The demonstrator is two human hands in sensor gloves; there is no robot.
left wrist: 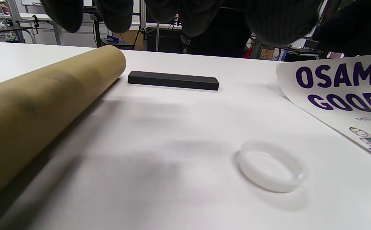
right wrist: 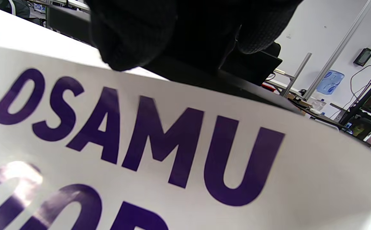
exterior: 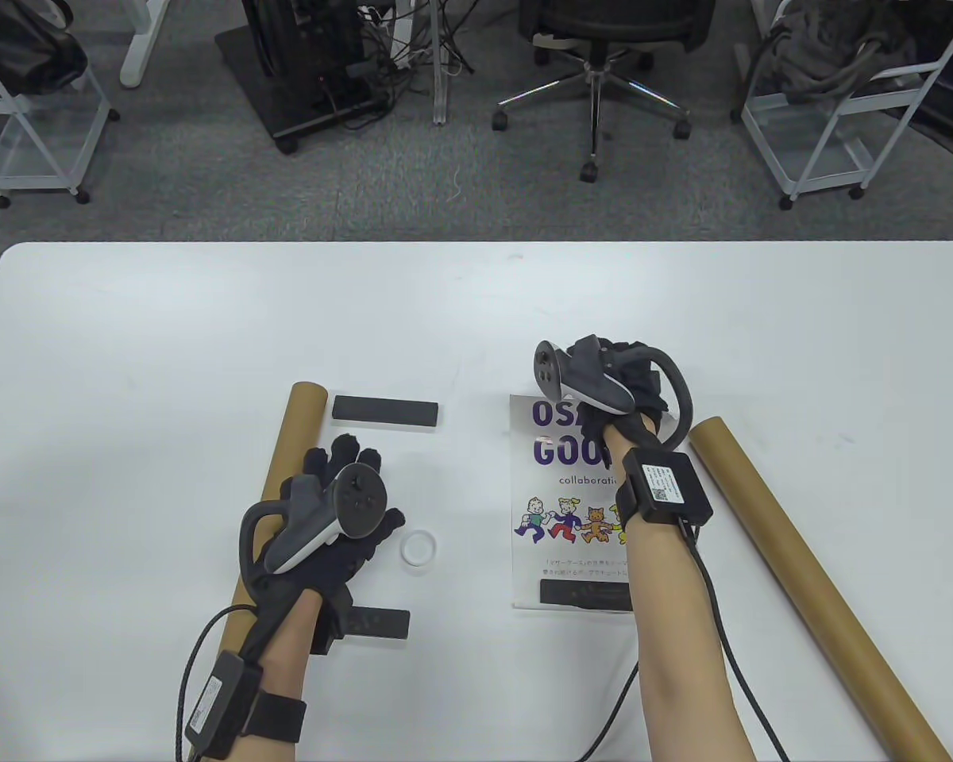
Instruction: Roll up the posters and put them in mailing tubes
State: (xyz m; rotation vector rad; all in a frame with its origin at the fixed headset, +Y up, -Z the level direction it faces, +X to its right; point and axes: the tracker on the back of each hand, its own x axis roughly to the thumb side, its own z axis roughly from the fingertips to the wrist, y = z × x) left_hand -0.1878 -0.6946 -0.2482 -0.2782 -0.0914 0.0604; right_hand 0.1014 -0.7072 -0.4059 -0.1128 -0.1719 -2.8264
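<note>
The white poster (exterior: 572,508) with purple lettering lies flat in the middle of the table. My right hand (exterior: 619,377) is at its far edge, fingers (right wrist: 131,35) curled round a black bar (right wrist: 246,88) that lies along that edge. The poster's far edge (left wrist: 332,80) curls up a little. A second black bar (exterior: 586,594) weighs down the near edge. My left hand (exterior: 348,468) hovers over the table with fingers (left wrist: 191,16) spread, holding nothing. One brown mailing tube (exterior: 286,468) lies under its left side. A second, longer tube (exterior: 802,571) lies diagonally to the right of the poster.
A black bar (exterior: 385,411) lies beyond the left hand, another (exterior: 377,623) beside the left wrist. A white tube cap (exterior: 418,548) sits between the left hand and the poster. Beyond the table stand an office chair (exterior: 596,71) and carts.
</note>
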